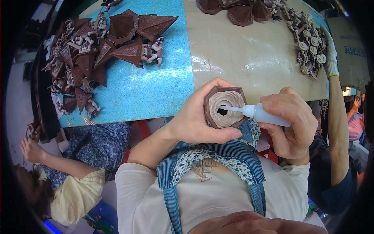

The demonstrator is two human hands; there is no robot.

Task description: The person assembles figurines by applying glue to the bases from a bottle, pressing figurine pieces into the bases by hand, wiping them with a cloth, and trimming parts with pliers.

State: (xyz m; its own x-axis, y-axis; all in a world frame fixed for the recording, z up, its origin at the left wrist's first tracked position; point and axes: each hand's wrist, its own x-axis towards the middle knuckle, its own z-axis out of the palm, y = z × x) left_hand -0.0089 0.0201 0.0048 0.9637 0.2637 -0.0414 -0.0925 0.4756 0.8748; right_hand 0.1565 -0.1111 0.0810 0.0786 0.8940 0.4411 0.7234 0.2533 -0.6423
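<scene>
Cream sleeves point(136, 183), blue striped apron point(233, 156), floral trim

The work surface consists of a blue speckled tabletop point(156, 89) on the left and a beige tabletop point(253, 50) on the right, butted edge to edge. A pile of dark brown pointed mouldings point(117, 43) mixed with small pale figurines point(154, 50) lies on the blue section. More brown mouldings point(237, 11) sit at the far edge of the beige section. A co-worker's white-gloved hand point(330, 54) rests beside a cluster of round-headed parts point(311, 43). Another person in a floral garment point(97, 144) sits at lower left.
</scene>
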